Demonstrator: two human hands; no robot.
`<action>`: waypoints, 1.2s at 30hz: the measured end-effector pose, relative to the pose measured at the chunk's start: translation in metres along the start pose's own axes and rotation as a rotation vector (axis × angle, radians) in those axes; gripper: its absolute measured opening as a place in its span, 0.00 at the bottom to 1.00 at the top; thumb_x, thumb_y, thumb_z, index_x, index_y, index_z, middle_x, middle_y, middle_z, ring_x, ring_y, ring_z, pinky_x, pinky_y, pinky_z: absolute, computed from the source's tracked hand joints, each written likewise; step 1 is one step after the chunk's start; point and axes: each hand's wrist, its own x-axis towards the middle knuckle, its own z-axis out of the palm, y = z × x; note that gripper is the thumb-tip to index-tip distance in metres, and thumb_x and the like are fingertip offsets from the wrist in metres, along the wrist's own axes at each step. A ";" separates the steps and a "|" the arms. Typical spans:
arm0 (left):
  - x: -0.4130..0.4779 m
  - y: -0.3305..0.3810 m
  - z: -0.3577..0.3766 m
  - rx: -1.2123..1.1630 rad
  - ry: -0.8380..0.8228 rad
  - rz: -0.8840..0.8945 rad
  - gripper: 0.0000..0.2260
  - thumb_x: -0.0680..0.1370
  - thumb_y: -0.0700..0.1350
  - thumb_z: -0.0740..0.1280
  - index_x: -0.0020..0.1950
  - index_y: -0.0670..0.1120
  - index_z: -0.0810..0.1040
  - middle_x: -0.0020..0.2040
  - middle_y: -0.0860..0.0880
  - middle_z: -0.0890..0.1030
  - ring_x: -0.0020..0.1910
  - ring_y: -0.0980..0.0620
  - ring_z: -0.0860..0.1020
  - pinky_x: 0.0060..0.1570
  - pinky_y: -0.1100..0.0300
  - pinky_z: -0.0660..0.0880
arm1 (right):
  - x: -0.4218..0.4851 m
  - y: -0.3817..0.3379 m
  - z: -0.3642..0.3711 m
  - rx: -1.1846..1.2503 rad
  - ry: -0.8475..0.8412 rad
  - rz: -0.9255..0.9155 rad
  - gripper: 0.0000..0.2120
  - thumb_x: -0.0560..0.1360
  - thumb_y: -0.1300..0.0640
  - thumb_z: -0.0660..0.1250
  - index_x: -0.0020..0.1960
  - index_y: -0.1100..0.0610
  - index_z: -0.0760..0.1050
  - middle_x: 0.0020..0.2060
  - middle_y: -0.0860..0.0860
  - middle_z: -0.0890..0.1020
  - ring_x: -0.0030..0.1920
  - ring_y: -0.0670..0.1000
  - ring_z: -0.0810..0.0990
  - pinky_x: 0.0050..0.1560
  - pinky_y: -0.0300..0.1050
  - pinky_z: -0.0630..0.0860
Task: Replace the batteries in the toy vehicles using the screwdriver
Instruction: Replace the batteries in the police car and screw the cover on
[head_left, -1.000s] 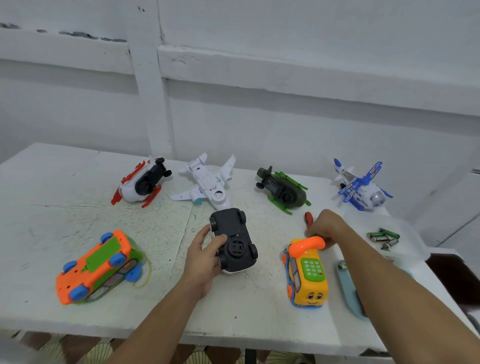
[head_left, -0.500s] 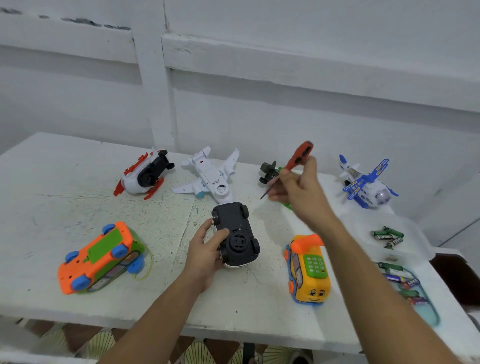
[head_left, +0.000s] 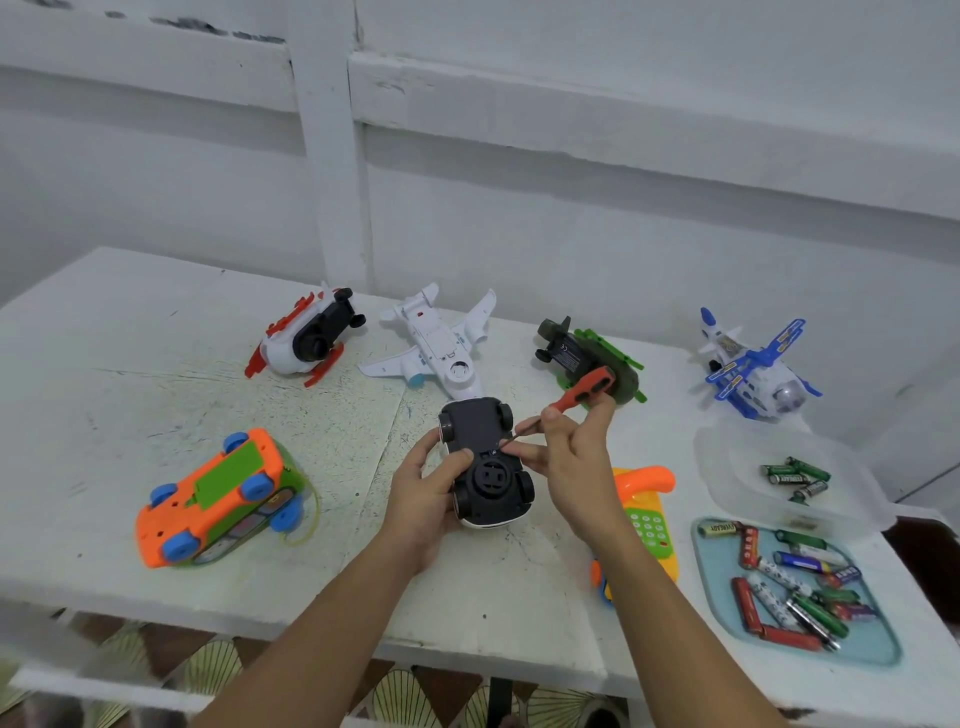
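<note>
The right hand (head_left: 571, 467) is now holding the red-handled screwdriver with black grip insets (head_left: 584, 389) low, its thin metal tip touching the black underside of the upturned white toy car (head_left: 485, 462). Half a second ago it was raising the tool in the air above the far toys. The fingers are pinching the shaft and handle. The left hand (head_left: 421, 499) is still curling round the car's left side, keeping it at the middle of the white painted table (head_left: 156, 364).

Seven toys are lying on the table:
- the car
- an orange and green wheeled bus (head_left: 223, 499)
- a white and red vehicle (head_left: 306, 338)
- a white plastic jet (head_left: 441, 343)
- an olive and green helicopter (head_left: 587, 358)
- a blue and white biplane (head_left: 753, 369)
- a yellow toy phone with an orange receiver (head_left: 649, 519)

Two containers are sitting at the right. A clear plastic tub (head_left: 727, 467) is holding what look like four green batteries (head_left: 795, 475). A pale blue tray (head_left: 717, 597) is carrying a mixed heap of batteries (head_left: 795, 587) too piled to count.
</note>
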 end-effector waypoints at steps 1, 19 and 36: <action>0.000 0.000 0.000 0.001 0.000 0.002 0.24 0.78 0.38 0.69 0.72 0.50 0.70 0.54 0.39 0.84 0.43 0.43 0.85 0.36 0.57 0.81 | 0.000 0.000 0.000 0.006 -0.003 -0.005 0.09 0.84 0.57 0.51 0.59 0.45 0.56 0.45 0.57 0.79 0.42 0.57 0.86 0.51 0.45 0.81; -0.002 0.001 0.001 0.009 -0.008 0.006 0.19 0.78 0.38 0.69 0.65 0.55 0.73 0.52 0.38 0.85 0.41 0.42 0.84 0.40 0.51 0.82 | -0.001 -0.001 0.003 -0.268 -0.060 -0.115 0.10 0.83 0.55 0.54 0.61 0.50 0.55 0.44 0.50 0.80 0.43 0.48 0.85 0.51 0.49 0.81; -0.004 0.002 0.001 0.018 -0.019 0.017 0.16 0.78 0.38 0.69 0.60 0.57 0.76 0.51 0.39 0.85 0.43 0.41 0.85 0.40 0.51 0.83 | 0.004 -0.020 0.002 -0.249 -0.064 -0.281 0.33 0.76 0.66 0.67 0.65 0.35 0.57 0.43 0.48 0.85 0.42 0.50 0.85 0.47 0.44 0.81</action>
